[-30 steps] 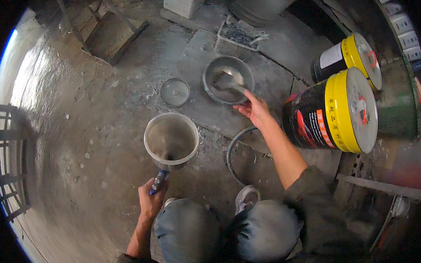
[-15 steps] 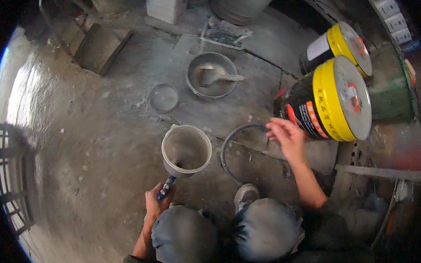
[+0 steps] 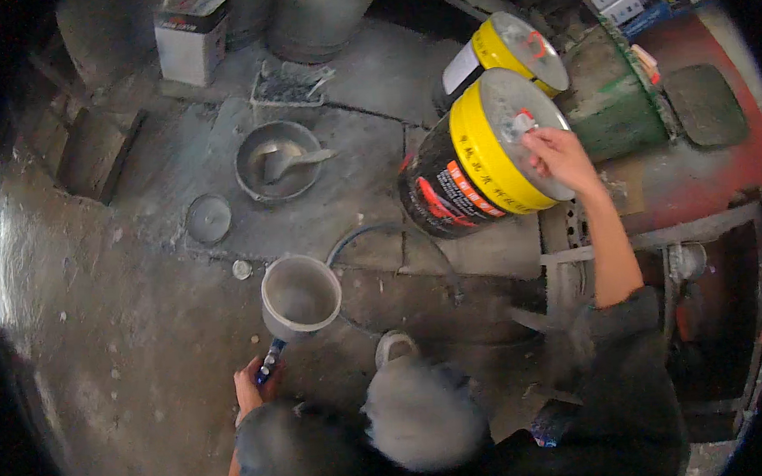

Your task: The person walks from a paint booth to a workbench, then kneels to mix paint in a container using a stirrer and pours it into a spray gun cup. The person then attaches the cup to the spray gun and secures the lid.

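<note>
My left hand (image 3: pixel 250 384) is closed round the blue and silver grip of what looks like a spray gun with a wide, open grey cup (image 3: pixel 301 293). The cup's mouth faces up and the inside looks bare. Out to the right, my right hand (image 3: pixel 559 157) is at the top of the nearer black and yellow paint bucket (image 3: pixel 491 157). Its fingers are pinched at the small white and red spout cap (image 3: pixel 524 121) in the grey lid. That bucket leans over, its lid tilted to the right.
A second yellow-banded bucket (image 3: pixel 500 52) stands behind. On the floor are a round basin (image 3: pixel 251 185) with a scoop in it, a clear round dish (image 3: pixel 209 219), a shallow tray (image 3: pixel 289 86) and a dark hose (image 3: pixel 367 230). A metal frame (image 3: pixel 660 243) is at right.
My right hand has moved up and right, from beside the bucket to its lid cap. The view has swung right. My left hand still holds the spray gun.
</note>
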Tool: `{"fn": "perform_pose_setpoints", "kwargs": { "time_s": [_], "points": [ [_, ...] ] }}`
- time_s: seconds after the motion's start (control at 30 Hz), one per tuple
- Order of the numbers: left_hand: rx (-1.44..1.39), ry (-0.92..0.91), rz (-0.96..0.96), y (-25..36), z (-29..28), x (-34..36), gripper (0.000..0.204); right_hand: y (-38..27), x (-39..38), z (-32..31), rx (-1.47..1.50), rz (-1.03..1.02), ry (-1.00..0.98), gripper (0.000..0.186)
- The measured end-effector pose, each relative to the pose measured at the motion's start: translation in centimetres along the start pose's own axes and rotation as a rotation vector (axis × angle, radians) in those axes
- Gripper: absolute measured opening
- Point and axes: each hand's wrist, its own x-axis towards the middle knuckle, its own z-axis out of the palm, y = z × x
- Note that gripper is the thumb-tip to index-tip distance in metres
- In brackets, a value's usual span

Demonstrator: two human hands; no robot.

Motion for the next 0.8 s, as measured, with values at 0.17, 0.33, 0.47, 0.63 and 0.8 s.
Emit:
{"fn": "perform_pose_setpoints", "kwargs": {
  "time_s": [0.17,0.33,0.47,0.63,0.8],
  "points": [
    [-0.042,-0.09,-0.02,0.2,-1.4,-0.6,0.029,0.0,1.4,-0.1,-0.089,-0.293,0.189,0.03],
    [0.062,-0.087,-0.051,-0.1,-2.1,-1.0,0.025,1.1,4.1,-3.2,-0.006,-0.081,0.218,0.019],
    [-0.044,-0.064,-0.08,0.4,-3.2,-1.3,0.027,-0.1,6.2,-2.2,0.088,0.215,-0.031,0.019],
    [-0.066,-0.036,-0.018,-0.5,-3.2,-1.3,0.033,-1.7,7.0,-0.1,0.42,0.338,0.219,0.027],
    [0.034,-0.09,-0.066,2.9,-5.6,-2.2,0.033,-4.0,3.4,-1.1,0.603,0.385,0.075,0.025]
  ]
}}
